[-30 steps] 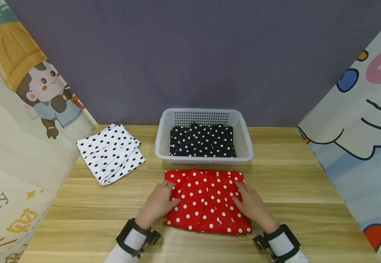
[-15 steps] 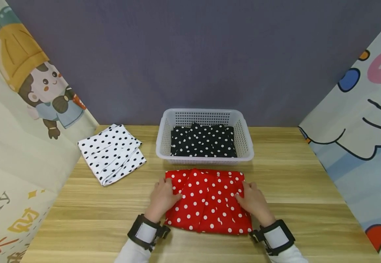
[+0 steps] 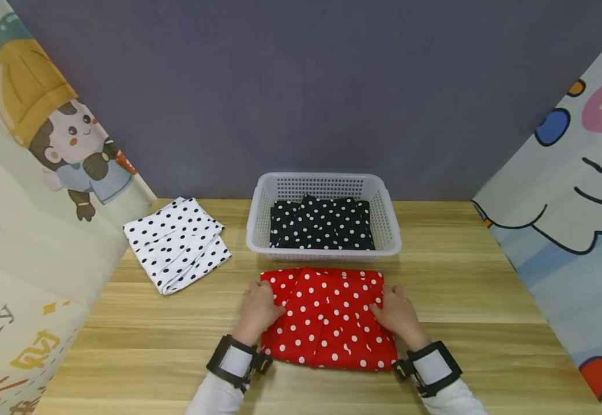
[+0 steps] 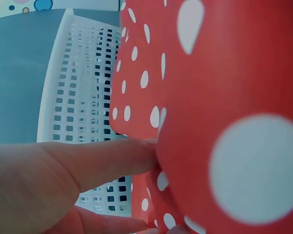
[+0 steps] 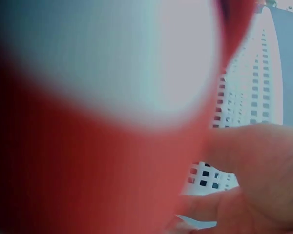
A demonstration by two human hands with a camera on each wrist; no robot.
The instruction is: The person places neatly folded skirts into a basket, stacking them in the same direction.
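On wood-grain tabletop [image 3: 488, 357], just in front of white perforated plastic basket [image 3: 323, 252]: folded red white-dotted cloth [image 3: 327, 323] | left hand [image 3: 258, 311]: pinching its left edge | right hand [image 3: 399, 316]: pinching its right edge | black white-dotted cloth [image 3: 322, 225] inside basket

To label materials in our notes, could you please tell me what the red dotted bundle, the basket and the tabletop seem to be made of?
Red dotted bundle: probably matte fabric, given its soft creases and folds. Basket: likely smooth moulded plastic, with regular perforations. Tabletop: smooth, low-sheen wood or laminate; the grain leaves it open.
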